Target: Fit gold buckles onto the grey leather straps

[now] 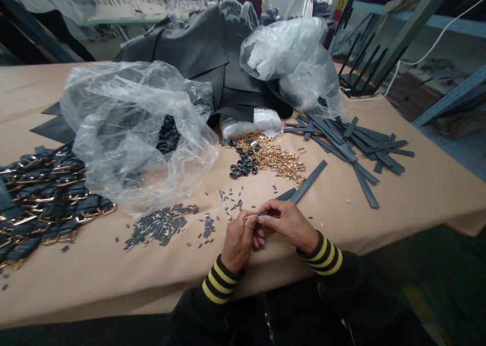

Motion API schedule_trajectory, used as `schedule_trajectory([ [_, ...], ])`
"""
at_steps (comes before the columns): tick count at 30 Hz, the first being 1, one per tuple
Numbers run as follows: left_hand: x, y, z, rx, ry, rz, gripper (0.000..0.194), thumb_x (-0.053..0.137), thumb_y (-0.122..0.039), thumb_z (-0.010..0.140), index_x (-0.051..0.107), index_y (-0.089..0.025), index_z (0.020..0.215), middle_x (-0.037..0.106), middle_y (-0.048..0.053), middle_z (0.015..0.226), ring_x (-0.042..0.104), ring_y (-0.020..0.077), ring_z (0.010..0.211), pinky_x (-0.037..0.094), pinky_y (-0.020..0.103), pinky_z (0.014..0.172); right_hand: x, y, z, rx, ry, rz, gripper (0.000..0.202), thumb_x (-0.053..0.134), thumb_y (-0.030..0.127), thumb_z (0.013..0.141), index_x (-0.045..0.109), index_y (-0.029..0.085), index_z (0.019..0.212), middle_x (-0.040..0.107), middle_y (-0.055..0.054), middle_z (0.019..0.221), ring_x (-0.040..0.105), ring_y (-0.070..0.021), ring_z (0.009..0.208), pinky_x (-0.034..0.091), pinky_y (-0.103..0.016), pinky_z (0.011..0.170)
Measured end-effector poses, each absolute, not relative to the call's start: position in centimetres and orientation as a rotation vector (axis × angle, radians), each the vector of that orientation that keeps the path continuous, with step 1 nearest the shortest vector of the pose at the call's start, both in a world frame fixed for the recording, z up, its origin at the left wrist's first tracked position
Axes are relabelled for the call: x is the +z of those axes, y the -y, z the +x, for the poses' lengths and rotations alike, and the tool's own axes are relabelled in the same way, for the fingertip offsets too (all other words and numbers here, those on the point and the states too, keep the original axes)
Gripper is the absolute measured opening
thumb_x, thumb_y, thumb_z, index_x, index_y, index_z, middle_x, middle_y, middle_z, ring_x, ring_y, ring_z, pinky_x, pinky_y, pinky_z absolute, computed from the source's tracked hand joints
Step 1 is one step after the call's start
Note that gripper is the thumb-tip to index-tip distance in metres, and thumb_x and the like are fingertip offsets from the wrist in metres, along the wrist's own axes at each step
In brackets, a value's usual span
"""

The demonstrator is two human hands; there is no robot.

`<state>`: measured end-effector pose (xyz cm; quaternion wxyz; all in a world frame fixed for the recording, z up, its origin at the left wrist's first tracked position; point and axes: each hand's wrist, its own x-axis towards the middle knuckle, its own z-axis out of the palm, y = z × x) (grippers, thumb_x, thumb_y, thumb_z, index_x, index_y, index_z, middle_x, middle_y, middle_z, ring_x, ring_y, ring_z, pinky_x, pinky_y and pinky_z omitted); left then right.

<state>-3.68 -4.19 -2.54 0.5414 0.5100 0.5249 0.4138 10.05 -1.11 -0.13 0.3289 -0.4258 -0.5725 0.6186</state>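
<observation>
At the front of the table, my left hand (238,237) and my right hand (288,222) meet with their fingertips pinched. Between them is the end of a dark strap (261,214), with a small gold-coloured bit showing at my left thumb. My fingers hide most of what is held. Just beyond my right hand lie dark flat strips (309,181); whether one of them joins the held strap I cannot tell. Small dark metal-looking clips (159,227) lie in a heap left of my hands, with more scattered in front of them.
Gold-coloured buckles (284,159) and black rings (245,166) are piled ahead. A heap of dark straps (353,141) lies right. Clear plastic bags (140,118) and dark leather-like panels (190,47) stand behind. Finished-looking strap pieces with gold hardware (49,199) lie left. A router (357,83) sits back right.
</observation>
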Motion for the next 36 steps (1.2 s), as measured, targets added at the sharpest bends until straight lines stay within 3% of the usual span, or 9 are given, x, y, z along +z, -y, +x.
schedule_trajectory([
  [6,-2.7,4.3,-3.8,0.946,-1.205,1.207,0.027,0.041,-0.042,0.083,0.044,-0.015,0.087,0.052,-0.005,0.051,0.05,0.0077,0.037,0.039,0.017,0.035,0.0,1.1,9.7,1.319,1.718,-1.247,0.008,0.059,0.02,0.073,0.063,0.014,0.075,0.063,-0.001,0.064,0.058,-0.0123,0.059,0.045,-0.023,0.059],
  [10,-2.0,4.4,-4.1,0.908,-1.194,1.205,0.022,0.048,-0.037,0.081,0.046,-0.015,0.085,0.053,-0.005,0.053,0.049,0.0063,0.038,0.039,0.016,0.037,1.5,0.8,11.0,1.224,1.955,-1.143,0.017,0.049,0.018,0.081,0.065,0.014,0.082,0.066,-0.002,0.071,0.06,-0.0123,0.066,0.045,-0.023,0.064],
  [16,-1.8,4.0,-4.9,0.932,-1.164,1.113,0.019,0.051,-0.035,0.08,0.047,-0.016,0.079,0.053,-0.005,0.053,0.049,0.0056,0.04,0.037,0.016,0.038,4.2,-0.2,13.9,0.63,2.215,-1.283,0.021,0.051,0.027,0.081,0.062,0.014,0.093,0.064,-0.009,0.095,0.057,-0.0192,0.091,0.041,-0.03,0.079],
  [19,-1.8,3.9,-5.1,0.893,-1.121,1.101,0.018,0.052,-0.033,0.079,0.046,-0.016,0.078,0.052,-0.006,0.053,0.049,0.0056,0.04,0.037,0.016,0.039,4.3,-0.3,14.6,0.725,2.546,-1.445,0.023,0.052,0.035,0.079,0.063,0.016,0.079,0.065,-0.008,0.073,0.06,-0.019,0.07,0.041,-0.027,0.062],
  [21,-1.6,3.8,-5.2,0.852,-1.126,1.123,0.019,0.052,-0.033,0.079,0.046,-0.016,0.076,0.052,-0.006,0.052,0.048,0.0054,0.039,0.036,0.016,0.039,4.2,-0.2,14.7,0.898,2.663,-1.42,0.024,0.049,0.032,0.081,0.061,0.015,0.072,0.063,-0.006,0.063,0.058,-0.0155,0.058,0.037,-0.023,0.054],
  [28,-0.8,3.3,-5.2,0.691,-1.065,1.225,0.02,0.052,-0.033,0.077,0.044,-0.016,0.073,0.05,-0.006,0.049,0.045,0.0057,0.039,0.033,0.017,0.04,3.5,-0.1,13.9,1.715,2.386,-1.114,0.019,0.039,0.016,0.084,0.054,0.012,0.073,0.06,-0.002,0.061,0.056,-0.0077,0.052,0.04,-0.017,0.052],
  [36,-0.6,3.0,-5.2,0.618,-1.069,1.35,0.017,0.05,-0.03,0.078,0.044,-0.016,0.072,0.048,-0.007,0.048,0.041,0.0055,0.039,0.031,0.018,0.042,2.8,0.5,13.7,1.625,2.321,-1.166,0.023,0.04,0.018,0.083,0.055,0.012,0.067,0.049,0.003,0.05,0.044,-0.0053,0.043,0.034,-0.015,0.045],
])
